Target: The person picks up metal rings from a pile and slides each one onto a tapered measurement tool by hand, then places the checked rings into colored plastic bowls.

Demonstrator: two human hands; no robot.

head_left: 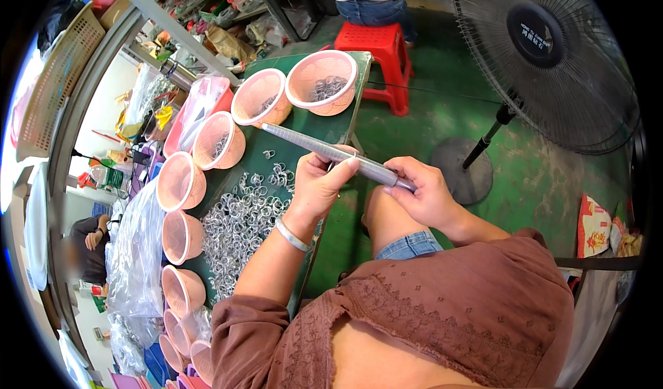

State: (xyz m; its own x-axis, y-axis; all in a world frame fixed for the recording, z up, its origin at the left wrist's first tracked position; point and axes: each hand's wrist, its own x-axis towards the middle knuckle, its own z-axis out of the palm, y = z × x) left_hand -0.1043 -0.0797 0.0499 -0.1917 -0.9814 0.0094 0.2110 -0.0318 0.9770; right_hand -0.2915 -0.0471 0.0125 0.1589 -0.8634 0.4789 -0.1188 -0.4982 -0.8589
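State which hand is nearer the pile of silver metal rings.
The left hand, just right of the pile; the right hand is farther right along the tapered grey rod.

The long tapered metal rod (pixel 304 141) is silver-grey with faint cross marks, darker grey at its thicker end. The small metal rings (pixel 238 226) are shiny silver, heaped on a dark green flat surface (pixel 324 125). The round plastic baskets (pixel 182 235) are pale peach-pink with a lattice pattern. A plain, pale bluish-white round bracelet (pixel 293 235) contrasts with the loose brown cloth top (pixel 456 313), which carries darker floral embroidery. The denim shorts (pixel 409 244) are blue, the square plastic stool (pixel 373 38) bright red, the round-caged pedestal fan (pixel 532 36) black, the painted floor (pixel 407 133) green with paler scuffs.
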